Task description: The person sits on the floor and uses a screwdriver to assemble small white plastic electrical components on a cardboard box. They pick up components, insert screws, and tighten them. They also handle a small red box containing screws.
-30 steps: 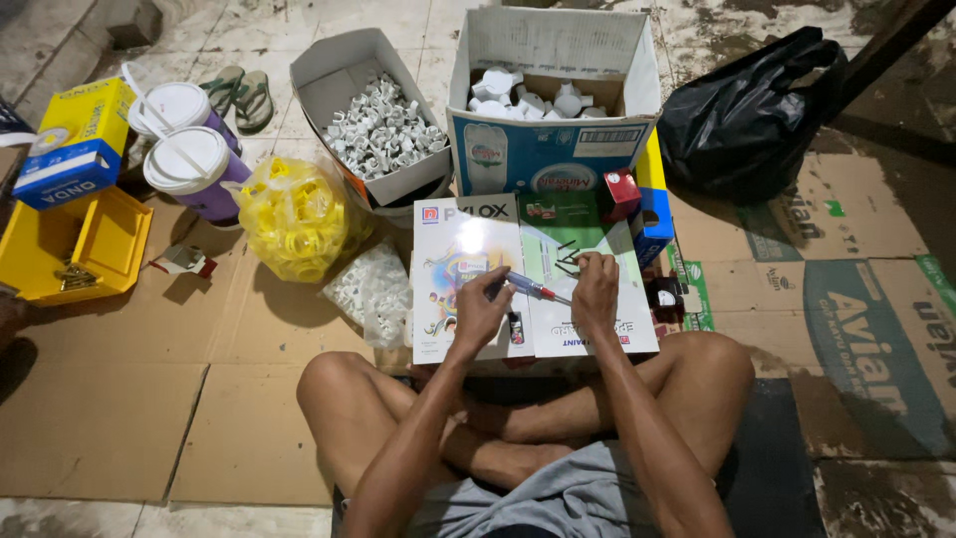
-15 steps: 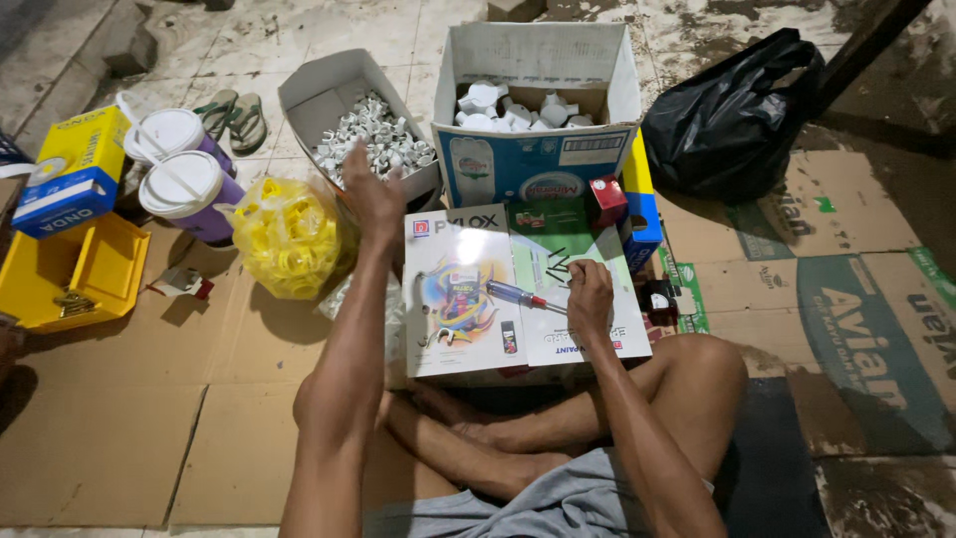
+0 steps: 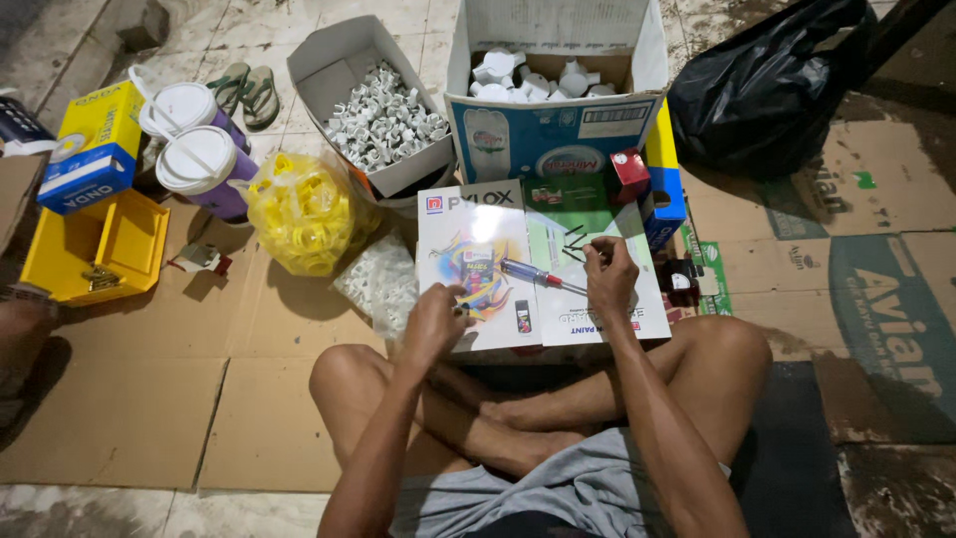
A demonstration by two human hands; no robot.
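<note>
Bag (image 3: 304,211) of yellow rings sits at left, near 2 cups (image 3: 194,149). My left hand (image 3: 435,321) grasps a small piece over the carton (image 3: 478,249). My right hand (image 3: 609,278) grips the screwdriver (image 3: 533,275), which lies across that carton.

Off to the left: yellow bag (image 3: 304,211), two lidded cups (image 3: 194,139), yellow tray (image 3: 95,244), sandals (image 3: 247,88). Ahead: two boxes of white fittings (image 3: 383,120), possibly plastic clips. Far right: black bag (image 3: 772,85).

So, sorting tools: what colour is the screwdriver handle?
Translucent blue with a red band; the screwdriver shows best in the head view.
</note>
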